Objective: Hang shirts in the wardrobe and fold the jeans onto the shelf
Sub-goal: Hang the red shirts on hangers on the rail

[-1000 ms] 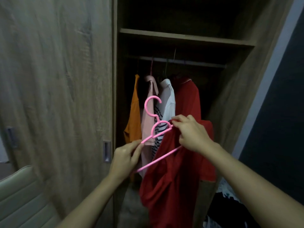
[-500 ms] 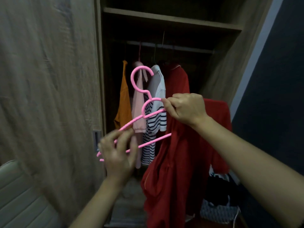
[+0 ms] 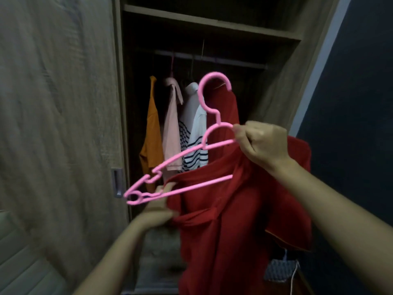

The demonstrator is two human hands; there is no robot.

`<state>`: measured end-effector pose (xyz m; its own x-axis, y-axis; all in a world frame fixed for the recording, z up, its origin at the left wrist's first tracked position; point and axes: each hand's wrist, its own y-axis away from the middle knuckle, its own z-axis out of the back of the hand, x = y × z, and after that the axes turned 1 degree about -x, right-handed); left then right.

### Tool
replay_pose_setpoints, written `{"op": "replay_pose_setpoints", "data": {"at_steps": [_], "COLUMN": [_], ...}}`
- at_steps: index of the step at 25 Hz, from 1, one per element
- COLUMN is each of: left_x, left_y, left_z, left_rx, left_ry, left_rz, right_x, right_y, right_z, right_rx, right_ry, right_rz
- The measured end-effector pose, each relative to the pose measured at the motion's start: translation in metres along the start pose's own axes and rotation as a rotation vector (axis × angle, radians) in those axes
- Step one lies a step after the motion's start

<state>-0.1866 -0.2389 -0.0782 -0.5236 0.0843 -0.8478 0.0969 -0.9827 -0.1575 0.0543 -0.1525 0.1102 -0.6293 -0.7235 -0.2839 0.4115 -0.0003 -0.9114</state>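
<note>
Change: hanger point(image 3: 182, 154) now sits higher and further right than half a second ago; left hand point(image 3: 158, 206) has gone from open fingers beside the hanger to a grip on the red shirt point(image 3: 229, 220).
Left hand: lower centre of frame, blurred, fingers closed on a fold at the red shirt's left edge, just under the hanger's left tip.
Right hand: right of centre point(image 3: 262, 143), fingers clenched on the hanger's neck loop, below the hook.
Hanger: pink plastic, tilted down to the left, hook uppermost at centre; its lower bar crosses in front of the red shirt.
Red shirt: centre to lower right, draped from under the right hand and hanging past the bottom edge.
Door: wood-grain panel point(image 3: 59, 103) filling the left of frame, recessed handle point(image 3: 117, 183) at its right edge.
Wardrobe: open, dark inside; rail point(image 3: 234, 61) across upper centre, shelf point(image 3: 212, 24) above it.
Hung shirts: orange shirt point(image 3: 152, 135), pink shirt point(image 3: 172, 124) and striped shirt point(image 3: 194, 133), side by side below the rail, behind the hanger.
</note>
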Motion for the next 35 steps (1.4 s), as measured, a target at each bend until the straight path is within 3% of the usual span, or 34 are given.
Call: {"op": "replay_pose_setpoints", "data": {"at_steps": [2, 6, 9, 11, 13, 15, 17, 20, 21, 24, 27, 30, 35], "left_x": [-0.004, -0.028, -0.069, -0.096, -0.105, -0.097, -0.083, -0.074, -0.072, -0.066, -0.067, -0.064, -0.072], "left_y": [0.004, 0.006, 0.004, 0.01, 0.024, 0.032, 0.031, 0.029, 0.031, 0.038, 0.046, 0.045, 0.044], "left_z": [0.038, 0.079, 0.068, 0.039, 0.018, 0.032, 0.062, 0.085, 0.084, 0.092, 0.106, 0.11, 0.132], "left_rx": [0.112, 0.235, 0.032, -0.176, -0.294, -0.472, -0.596, -0.395, -0.398, -0.54, -0.567, -0.527, -0.531], "left_ry": [0.08, -0.288, -0.537, -0.633, -0.614, -0.601, -0.636, -0.575, -0.54, -0.437, -0.332, -0.316, -0.368], "left_rz": [0.048, 0.098, 0.172, 0.063, -0.229, -0.394, -0.368, -0.364, -0.387, -0.395, -0.411, -0.412, -0.432], "right_x": [-0.015, -0.022, 0.011, 0.031, 0.035, 0.03, 0.027, 0.027, 0.028, 0.02, -0.008, -0.021, -0.022], "right_y": [0.029, 0.082, 0.093, 0.081, 0.07, 0.062, 0.055, 0.048, 0.048, 0.054, 0.058, 0.055, 0.065], "right_z": [0.0, -0.011, -0.028, -0.035, -0.036, -0.03, -0.022, -0.021, -0.02, -0.015, -0.009, -0.003, -0.001], "right_rx": [0.055, 0.162, 0.26, 0.332, 0.37, 0.343, 0.281, 0.232, 0.223, 0.207, 0.499, 0.758, 0.584], "right_ry": [0.034, 0.122, 0.14, 0.085, -0.02, -0.074, -0.134, -0.187, -0.182, -0.129, -0.404, -0.67, -0.673], "right_rz": [-0.03, 0.018, -0.025, -0.253, -0.446, -0.489, -0.486, -0.435, -0.42, -0.482, -0.548, -0.49, -0.593]}}
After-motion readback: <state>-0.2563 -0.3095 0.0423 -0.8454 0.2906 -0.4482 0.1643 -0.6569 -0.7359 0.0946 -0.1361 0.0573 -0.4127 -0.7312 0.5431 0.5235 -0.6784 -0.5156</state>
